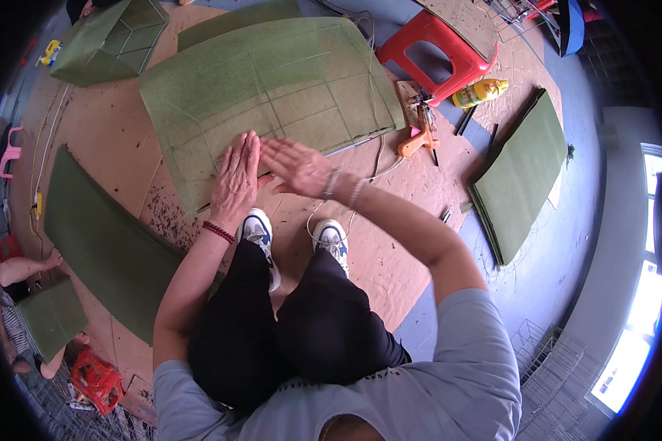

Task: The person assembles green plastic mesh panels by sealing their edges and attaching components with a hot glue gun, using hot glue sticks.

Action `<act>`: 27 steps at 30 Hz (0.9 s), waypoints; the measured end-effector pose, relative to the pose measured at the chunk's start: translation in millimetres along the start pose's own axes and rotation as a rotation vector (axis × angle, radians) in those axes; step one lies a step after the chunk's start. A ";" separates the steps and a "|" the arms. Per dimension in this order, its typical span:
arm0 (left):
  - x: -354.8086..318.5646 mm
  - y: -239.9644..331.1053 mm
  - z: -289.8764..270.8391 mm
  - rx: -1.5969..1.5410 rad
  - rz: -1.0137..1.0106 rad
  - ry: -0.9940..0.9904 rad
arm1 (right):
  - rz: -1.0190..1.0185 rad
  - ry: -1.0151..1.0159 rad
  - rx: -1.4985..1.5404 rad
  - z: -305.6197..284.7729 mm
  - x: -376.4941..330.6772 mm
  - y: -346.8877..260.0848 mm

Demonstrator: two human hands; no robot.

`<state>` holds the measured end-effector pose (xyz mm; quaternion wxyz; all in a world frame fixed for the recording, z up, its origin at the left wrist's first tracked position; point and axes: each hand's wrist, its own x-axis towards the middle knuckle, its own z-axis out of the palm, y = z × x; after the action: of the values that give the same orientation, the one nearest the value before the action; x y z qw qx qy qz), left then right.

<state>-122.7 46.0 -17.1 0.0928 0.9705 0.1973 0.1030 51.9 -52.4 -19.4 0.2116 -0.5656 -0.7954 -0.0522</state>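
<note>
A large green mesh-like sheet lies over a wire frame, whose rods show through it. My left hand rests flat at the sheet's near edge, its fingers stretched out and pointing away from me. Beside it, my right hand is slightly blurred, with its fingers extended toward the left hand and over the same edge. Neither hand grips anything. To the right of the sheet's corner lies an orange glue gun, with a pale cord running from it.
A red stool and a yellow bottle are at the far right. Folded green sheets are stacked on the right, and another green sheet lies left. A co-worker's arm shows at the left edge. Dark crumbs dot the brown board.
</note>
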 end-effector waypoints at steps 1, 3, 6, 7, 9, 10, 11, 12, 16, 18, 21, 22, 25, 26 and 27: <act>-0.6 0.2 1.0 0.007 -0.008 0.006 | 0.013 -0.027 0.003 -15.2 -10.2 14.6; -0.2 0.3 1.4 0.030 -0.002 -0.004 | 0.023 -0.063 0.010 -38.1 -26.0 41.8; 0.5 2.8 -0.2 0.094 0.009 -0.028 | 0.021 -0.148 -0.166 -44.4 -38.7 62.3; 0.6 2.9 -0.7 0.133 0.014 -0.032 | 0.012 -0.131 -0.172 -41.3 -41.8 64.0; 1.0 2.8 -0.4 0.153 0.016 -0.040 | 0.000 -0.103 -0.210 -32.3 -46.3 65.1; 0.5 2.9 0.2 0.155 0.022 -0.030 | 0.006 -0.097 -0.204 -27.8 -47.7 66.2; -0.1 2.7 0.8 0.169 0.015 -0.043 | -0.004 -0.089 -0.219 -24.1 -48.7 67.6; 0.3 2.1 1.3 0.184 0.021 -0.042 | -0.007 -0.066 -0.233 -22.3 -49.4 69.7; 1.5 2.5 0.5 0.193 0.031 -0.038 | -0.035 -0.085 -0.258 -26.7 -47.5 70.3; 2.0 4.4 -1.1 0.206 0.035 -0.031 | 0.094 -0.226 -0.181 -32.6 -43.1 61.9; 0.4 4.0 -4.4 0.225 0.029 -0.034 | 0.032 -0.136 -0.114 -31.5 -27.5 40.2; -0.6 5.6 -3.4 0.209 0.022 -0.075 | 0.005 -0.129 -0.117 -27.2 -19.7 35.5; -0.4 3.9 -0.2 0.276 0.036 -0.059 | -0.063 -0.193 -0.138 -12.8 -3.4 26.1; -0.9 2.8 1.3 0.286 0.031 -0.066 | -0.073 -0.173 -0.133 -9.3 -1.6 26.9; -1.2 2.0 3.2 0.327 0.048 -0.065 | -0.099 -0.154 -0.172 -6.4 -2.0 27.7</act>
<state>-122.3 43.2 -19.9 -0.0627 0.9799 0.1850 0.0400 79.7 -46.5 -18.7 0.0975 -0.5440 -0.8288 -0.0871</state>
